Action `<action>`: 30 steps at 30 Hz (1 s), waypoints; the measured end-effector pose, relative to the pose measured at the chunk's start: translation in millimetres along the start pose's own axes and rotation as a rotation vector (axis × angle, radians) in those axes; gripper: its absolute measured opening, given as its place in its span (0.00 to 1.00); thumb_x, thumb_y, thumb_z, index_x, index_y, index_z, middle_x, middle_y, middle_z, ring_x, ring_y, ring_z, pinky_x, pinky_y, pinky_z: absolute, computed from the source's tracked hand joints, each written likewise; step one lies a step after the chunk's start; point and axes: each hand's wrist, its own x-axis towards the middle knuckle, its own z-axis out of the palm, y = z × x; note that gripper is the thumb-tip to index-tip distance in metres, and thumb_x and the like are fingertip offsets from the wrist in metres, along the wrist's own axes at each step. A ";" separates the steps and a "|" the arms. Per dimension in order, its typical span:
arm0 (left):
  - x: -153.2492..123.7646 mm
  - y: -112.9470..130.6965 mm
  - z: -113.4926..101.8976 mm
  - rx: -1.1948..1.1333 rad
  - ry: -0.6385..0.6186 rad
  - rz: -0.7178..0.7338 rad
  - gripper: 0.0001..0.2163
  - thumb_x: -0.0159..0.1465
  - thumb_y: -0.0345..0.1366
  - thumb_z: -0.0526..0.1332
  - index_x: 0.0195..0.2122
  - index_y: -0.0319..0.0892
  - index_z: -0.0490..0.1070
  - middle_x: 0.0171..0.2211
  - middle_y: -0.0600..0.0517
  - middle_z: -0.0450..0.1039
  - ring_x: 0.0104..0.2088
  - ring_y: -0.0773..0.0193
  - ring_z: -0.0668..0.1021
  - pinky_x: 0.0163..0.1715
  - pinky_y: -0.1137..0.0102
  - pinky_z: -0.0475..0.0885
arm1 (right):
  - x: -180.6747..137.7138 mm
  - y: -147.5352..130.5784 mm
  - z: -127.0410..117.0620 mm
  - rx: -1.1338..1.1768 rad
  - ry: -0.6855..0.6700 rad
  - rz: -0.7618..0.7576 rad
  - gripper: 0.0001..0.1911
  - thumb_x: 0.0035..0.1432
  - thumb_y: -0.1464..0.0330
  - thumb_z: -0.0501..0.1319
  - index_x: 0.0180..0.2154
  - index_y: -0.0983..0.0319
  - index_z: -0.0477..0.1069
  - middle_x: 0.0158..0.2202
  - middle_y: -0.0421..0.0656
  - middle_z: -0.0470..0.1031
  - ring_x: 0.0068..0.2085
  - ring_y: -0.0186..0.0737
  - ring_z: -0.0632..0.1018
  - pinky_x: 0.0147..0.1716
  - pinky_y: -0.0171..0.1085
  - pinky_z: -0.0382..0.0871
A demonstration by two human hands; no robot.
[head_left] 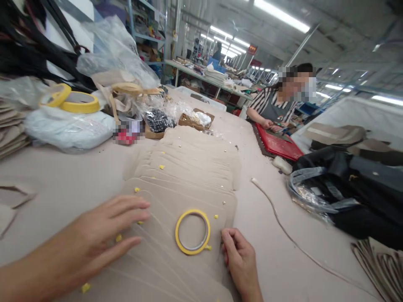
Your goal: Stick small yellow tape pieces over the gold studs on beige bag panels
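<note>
Overlapping beige panels (189, 184) lie in a long fanned stack down the middle of the table, with small yellow tape bits (137, 190) and metal studs (224, 203) on them. On the near panels rests a roll of yellow tape (192, 232), flat and untouched. My left hand (103, 235) is over the stack's left side, fingers stretched and apart, holding nothing. At the stack's right edge, my right hand (239, 258) is closed, thumb and forefinger pinched on a beige panel's edge. Its other fingers are curled and partly hidden.
More yellow tape rolls (80, 102) sit on a plastic-wrapped bundle (69, 128) at left. Small boxes (197, 119) stand behind the stack. At right are a thin strip (277, 214) and black bags (359, 180). Across the table a person (280, 100) works at a red board (277, 142).
</note>
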 end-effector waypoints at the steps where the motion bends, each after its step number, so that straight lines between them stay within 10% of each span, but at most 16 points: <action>1: 3.1 12.9 8.5 -0.016 -0.071 0.076 0.15 0.64 0.37 0.59 0.52 0.55 0.69 0.52 0.56 0.73 0.51 0.61 0.74 0.51 0.68 0.72 | -0.1 -0.3 -0.6 0.016 0.001 -0.011 0.22 0.56 0.49 0.60 0.30 0.63 0.72 0.19 0.35 0.64 0.18 0.28 0.63 0.16 0.27 0.59; 7: 42.7 76.5 51.5 -0.053 -0.334 0.038 0.09 0.59 0.29 0.61 0.41 0.45 0.70 0.46 0.49 0.71 0.50 0.55 0.71 0.53 0.58 0.68 | -0.9 0.7 -0.5 0.121 0.015 -0.003 0.24 0.54 0.47 0.59 0.29 0.63 0.70 0.14 0.32 0.61 0.13 0.27 0.59 0.11 0.26 0.54; 13: 48.3 95.2 79.2 0.043 -0.315 0.046 0.03 0.60 0.30 0.63 0.33 0.42 0.69 0.40 0.47 0.71 0.44 0.54 0.71 0.46 0.58 0.70 | -2.7 2.4 -2.9 0.170 0.112 -0.031 0.25 0.54 0.50 0.59 0.42 0.65 0.71 0.17 0.33 0.66 0.14 0.29 0.64 0.11 0.28 0.57; 22: 51.3 43.7 86.3 0.107 0.071 0.100 0.05 0.67 0.30 0.51 0.35 0.43 0.64 0.35 0.50 0.72 0.40 0.59 0.74 0.53 0.57 0.67 | -7.6 -11.7 0.3 -0.189 0.105 -0.211 0.18 0.52 0.68 0.59 0.46 0.65 0.72 0.21 0.36 0.74 0.24 0.38 0.75 0.28 0.34 0.67; 30: 76.3 12.6 85.4 0.172 0.143 0.114 0.07 0.70 0.31 0.48 0.35 0.44 0.63 0.31 0.53 0.72 0.35 0.61 0.75 0.58 0.52 0.61 | -7.0 -3.8 -11.3 -0.166 -0.035 -0.222 0.19 0.48 0.72 0.57 0.45 0.66 0.70 0.21 0.32 0.68 0.25 0.36 0.72 0.28 0.32 0.63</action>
